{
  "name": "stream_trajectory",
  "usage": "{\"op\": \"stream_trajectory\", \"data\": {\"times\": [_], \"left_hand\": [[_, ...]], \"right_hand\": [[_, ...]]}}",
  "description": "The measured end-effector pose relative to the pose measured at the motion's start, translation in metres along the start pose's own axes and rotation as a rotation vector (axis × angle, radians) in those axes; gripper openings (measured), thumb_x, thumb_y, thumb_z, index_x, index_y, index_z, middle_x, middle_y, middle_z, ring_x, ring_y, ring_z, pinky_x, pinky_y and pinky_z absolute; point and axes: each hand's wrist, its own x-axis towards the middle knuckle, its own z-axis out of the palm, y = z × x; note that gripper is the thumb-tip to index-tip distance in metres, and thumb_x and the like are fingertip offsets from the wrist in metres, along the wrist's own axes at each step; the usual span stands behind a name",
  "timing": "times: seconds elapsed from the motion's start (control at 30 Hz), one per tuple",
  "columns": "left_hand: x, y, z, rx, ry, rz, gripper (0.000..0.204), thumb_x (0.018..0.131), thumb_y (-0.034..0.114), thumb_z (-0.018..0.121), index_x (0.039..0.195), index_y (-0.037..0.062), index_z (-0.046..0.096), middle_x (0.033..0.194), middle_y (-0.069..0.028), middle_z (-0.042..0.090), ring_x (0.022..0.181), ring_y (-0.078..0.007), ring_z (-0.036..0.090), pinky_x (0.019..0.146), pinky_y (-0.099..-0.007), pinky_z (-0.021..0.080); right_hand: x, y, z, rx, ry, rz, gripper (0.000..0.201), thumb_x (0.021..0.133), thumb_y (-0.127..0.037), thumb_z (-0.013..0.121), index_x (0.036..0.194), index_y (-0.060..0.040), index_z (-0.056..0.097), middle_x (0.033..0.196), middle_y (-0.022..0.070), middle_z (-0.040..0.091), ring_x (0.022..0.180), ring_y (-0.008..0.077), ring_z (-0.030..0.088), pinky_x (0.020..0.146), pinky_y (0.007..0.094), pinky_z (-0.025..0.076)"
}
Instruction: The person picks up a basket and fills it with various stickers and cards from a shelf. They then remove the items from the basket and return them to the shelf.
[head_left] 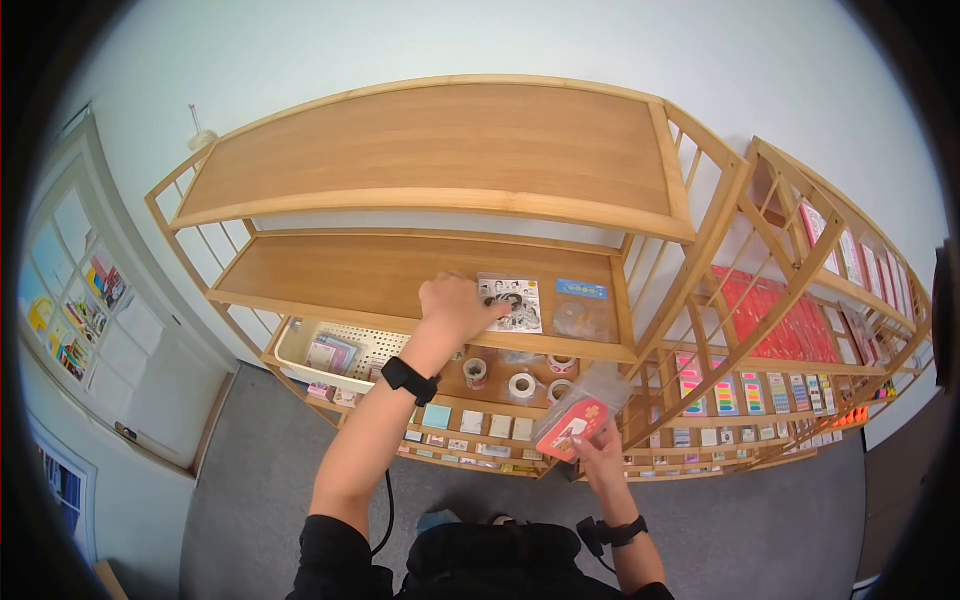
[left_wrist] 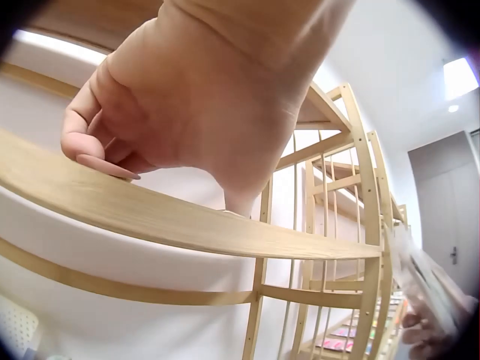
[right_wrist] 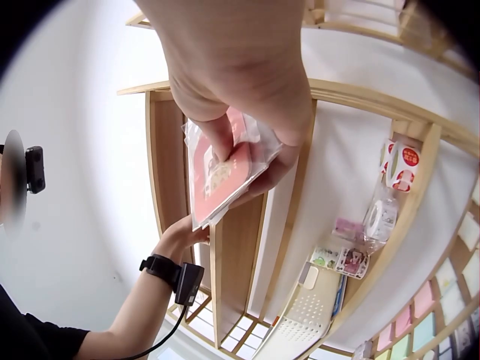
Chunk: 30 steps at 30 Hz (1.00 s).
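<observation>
My left hand (head_left: 460,307) is over the second shelf (head_left: 340,275), with its thumb reaching onto a black-and-white illustrated sticker pack (head_left: 515,300). In the left wrist view, that hand's fingers (left_wrist: 84,142) bend loosely near the shelf's front edge, the thumb spread away from them; the pack is hidden there. To the right of the pack lie a blue-topped packet (head_left: 582,290) and a clear plastic one (head_left: 575,322). Lower down at the right, my right hand (head_left: 600,462) pinches red packets in clear plastic sleeves (head_left: 572,428), thumb on the front and fingers behind.
Above is the wooden top shelf (head_left: 430,145). Below stand a cream perforated basket (head_left: 385,345) with small packs, several tape rolls (head_left: 522,386), and rows of small boxes. Another rack at the right holds red packets (head_left: 770,315) and colourful sticky tabs (head_left: 722,392).
</observation>
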Motion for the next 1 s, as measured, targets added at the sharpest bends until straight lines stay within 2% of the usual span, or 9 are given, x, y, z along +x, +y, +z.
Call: {"op": "stream_trajectory", "data": {"times": [0.17, 0.27, 0.4, 0.47, 0.7, 0.8, 0.87, 0.93, 1.0], "left_hand": [[0.011, 0.007, -0.004, -0.021, -0.217, -0.007, 0.064, 0.067, 0.067, 0.057, 0.083, 0.0064, 0.069, 0.084, -0.0116, 0.067, 0.082, -0.0232, 0.065, 0.065, -0.0325, 0.049], [0.015, 0.003, -0.010, -0.173, -0.227, -0.019, 0.066, 0.068, 0.065, 0.056, 0.087, 0.0026, 0.068, 0.084, -0.0156, 0.066, 0.083, -0.0291, 0.064, 0.071, -0.0376, 0.049], [0.018, 0.004, -0.008, -0.290, -0.105, -0.007, 0.055, 0.069, 0.055, 0.063, 0.084, 0.0022, 0.067, 0.082, -0.0142, 0.066, 0.077, -0.0248, 0.065, 0.066, -0.0349, 0.051], [0.023, 0.002, -0.002, -0.861, -0.298, 0.054, 0.041, 0.073, 0.042, 0.066, 0.083, 0.0024, 0.066, 0.080, -0.0122, 0.066, 0.070, -0.0200, 0.064, 0.060, -0.0294, 0.051], [0.031, 0.026, 0.010, -1.711, -0.497, -0.063, 0.032, 0.084, 0.023, 0.057, 0.104, -0.0026, 0.056, 0.083, -0.0113, 0.064, 0.061, -0.0130, 0.061, 0.050, -0.0220, 0.050], [0.024, 0.053, 0.009, -1.441, -0.539, -0.039, 0.031, 0.084, 0.021, 0.056, 0.103, -0.0033, 0.056, 0.081, -0.0124, 0.064, 0.061, -0.0133, 0.062, 0.050, -0.0208, 0.050], [0.028, 0.062, 0.014, -1.196, -0.530, -0.023, 0.038, 0.083, 0.032, 0.057, 0.095, -0.0034, 0.061, 0.077, -0.0144, 0.065, 0.061, -0.0193, 0.064, 0.056, -0.0286, 0.052], [0.020, 0.069, -0.006, -0.568, -0.386, 0.158, 0.050, 0.078, 0.047, 0.056, 0.085, -0.0025, 0.065, 0.076, -0.0164, 0.065, 0.070, -0.0257, 0.066, 0.064, -0.0368, 0.051], [0.019, 0.073, -0.003, -0.432, -0.267, 0.196, 0.059, 0.074, 0.057, 0.053, 0.076, -0.0004, 0.067, 0.079, -0.0175, 0.066, 0.077, -0.0292, 0.065, 0.070, -0.0406, 0.048]], "right_hand": [[-0.004, 0.002, -0.006, -0.029, 0.014, 0.006, 0.052, 0.076, 0.006, 0.063, 0.122, -0.0027, 0.038, 0.112, 0.0080, 0.054, 0.105, 0.0166, 0.053, 0.091, 0.0319, 0.043], [-0.006, -0.002, -0.006, -0.009, 0.027, -0.008, 0.052, 0.076, 0.006, 0.063, 0.121, -0.0026, 0.039, 0.112, 0.0081, 0.054, 0.105, 0.0164, 0.053, 0.091, 0.0317, 0.043], [-0.007, -0.003, -0.007, -0.019, 0.024, -0.043, 0.054, 0.077, 0.005, 0.061, 0.125, -0.0045, 0.036, 0.111, 0.0074, 0.055, 0.101, 0.0169, 0.056, 0.087, 0.0315, 0.046], [-0.008, -0.005, -0.007, -0.012, 0.033, -0.049, 0.054, 0.077, 0.006, 0.060, 0.125, -0.0044, 0.036, 0.111, 0.0073, 0.055, 0.101, 0.0167, 0.056, 0.087, 0.0313, 0.046], [-0.013, -0.006, -0.012, -0.036, 0.067, -0.066, 0.052, 0.077, 0.007, 0.060, 0.123, -0.0039, 0.038, 0.110, 0.0073, 0.055, 0.100, 0.0167, 0.056, 0.087, 0.0307, 0.046], [-0.017, -0.007, -0.016, -0.041, 0.076, -0.042, 0.051, 0.077, 0.007, 0.059, 0.122, -0.0037, 0.038, 0.110, 0.0074, 0.055, 0.100, 0.0167, 0.056, 0.087, 0.0305, 0.046], [-0.019, -0.009, -0.016, -0.056, 0.091, -0.050, 0.050, 0.077, 0.007, 0.059, 0.122, -0.0037, 0.038, 0.110, 0.0075, 0.055, 0.100, 0.0167, 0.056, 0.087, 0.0305, 0.046], [-0.021, -0.011, -0.020, -0.068, 0.110, -0.060, 0.050, 0.077, 0.007, 0.059, 0.122, -0.0036, 0.039, 0.110, 0.0075, 0.055, 0.100, 0.0168, 0.056, 0.087, 0.0306, 0.046], [-0.024, -0.010, -0.023, -0.082, 0.114, -0.070, 0.050, 0.077, 0.007, 0.059, 0.122, -0.0035, 0.039, 0.110, 0.0079, 0.055, 0.100, 0.0170, 0.056, 0.087, 0.0310, 0.046]]}}
